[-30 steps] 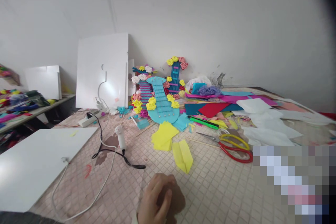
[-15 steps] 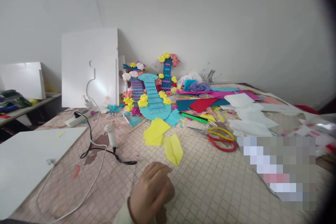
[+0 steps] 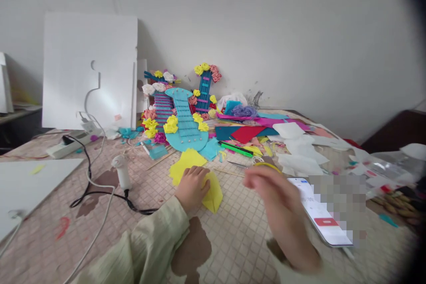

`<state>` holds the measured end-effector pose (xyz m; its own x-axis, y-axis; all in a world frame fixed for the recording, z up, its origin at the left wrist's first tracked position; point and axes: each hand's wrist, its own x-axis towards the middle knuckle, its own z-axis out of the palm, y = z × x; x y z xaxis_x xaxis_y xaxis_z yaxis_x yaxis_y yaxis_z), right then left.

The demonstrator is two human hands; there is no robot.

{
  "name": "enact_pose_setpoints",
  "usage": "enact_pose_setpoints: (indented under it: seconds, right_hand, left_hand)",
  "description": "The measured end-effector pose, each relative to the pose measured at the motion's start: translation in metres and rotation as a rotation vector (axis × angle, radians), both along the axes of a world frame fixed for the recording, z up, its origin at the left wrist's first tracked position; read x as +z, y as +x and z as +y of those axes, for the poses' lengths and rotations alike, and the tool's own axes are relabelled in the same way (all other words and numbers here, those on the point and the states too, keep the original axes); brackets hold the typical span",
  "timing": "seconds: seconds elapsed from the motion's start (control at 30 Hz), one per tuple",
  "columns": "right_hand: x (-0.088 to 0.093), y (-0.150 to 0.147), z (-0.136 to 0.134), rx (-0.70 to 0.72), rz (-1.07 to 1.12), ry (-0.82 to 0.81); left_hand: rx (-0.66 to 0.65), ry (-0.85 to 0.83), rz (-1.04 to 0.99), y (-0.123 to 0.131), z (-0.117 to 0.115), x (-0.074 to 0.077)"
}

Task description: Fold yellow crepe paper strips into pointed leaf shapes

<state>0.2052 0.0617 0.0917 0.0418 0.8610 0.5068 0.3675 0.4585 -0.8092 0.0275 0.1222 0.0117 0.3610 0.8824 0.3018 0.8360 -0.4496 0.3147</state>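
My left hand (image 3: pixel 193 187) rests on the yellow paper, its fingers bent and its thumb against a creased yellow paper piece (image 3: pixel 213 195). Beside and behind that hand lies a flat yellow sheet or small stack (image 3: pixel 186 164). My right hand (image 3: pixel 279 204), smeared by motion, is above the table in front of the scissors. Its finger positions are hard to make out, and I see nothing in it. The scissors' yellow handle (image 3: pixel 268 166) shows behind the right hand, which hides the rest of the handles.
Paper-covered guitar shapes (image 3: pixel 186 117) with paper flowers stand at the back. A green cutter (image 3: pixel 237 149) lies before coloured paper strips (image 3: pixel 251 133). At right lies a phone (image 3: pixel 321 217). To the left are a white corded tool (image 3: pixel 122 173), a power strip (image 3: pixel 68 145) and white boards (image 3: pixel 89 71).
My left hand has gone forward from the near table onto the yellow paper. My right hand has come into view on the right. The camera view has shifted rightward.
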Motion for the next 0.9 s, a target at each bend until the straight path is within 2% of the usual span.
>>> enact_pose_setpoints:
  seconds: [0.17,0.23,0.3,0.4,0.6,0.9]
  right_hand:
    - [-0.060,-0.021,0.071,0.122,-0.369,-0.267]
    - [-0.080,-0.024,0.088,0.164,-0.368,-0.360]
    - [-0.090,-0.024,0.094,0.182,-0.358,-0.382]
    - [-0.093,-0.018,0.092,0.211,-0.323,-0.411]
    - [-0.092,-0.001,0.087,0.273,-0.118,-0.607]
    - [-0.094,-0.003,0.082,0.194,-0.299,-0.446]
  left_hand:
    - [-0.034,-0.029,-0.070,-0.003,-0.001,-0.007]
    - [-0.057,-0.049,-0.081,-0.006,-0.004,-0.008]
    - [-0.074,-0.045,-0.093,-0.007,-0.006,-0.009]
    - [-0.119,-0.015,-0.109,-0.008,-0.007,-0.009]
    - [-0.237,-0.050,-0.072,-0.005,-0.009,-0.009]
    - [-0.266,-0.091,-0.028,-0.006,-0.006,-0.016]
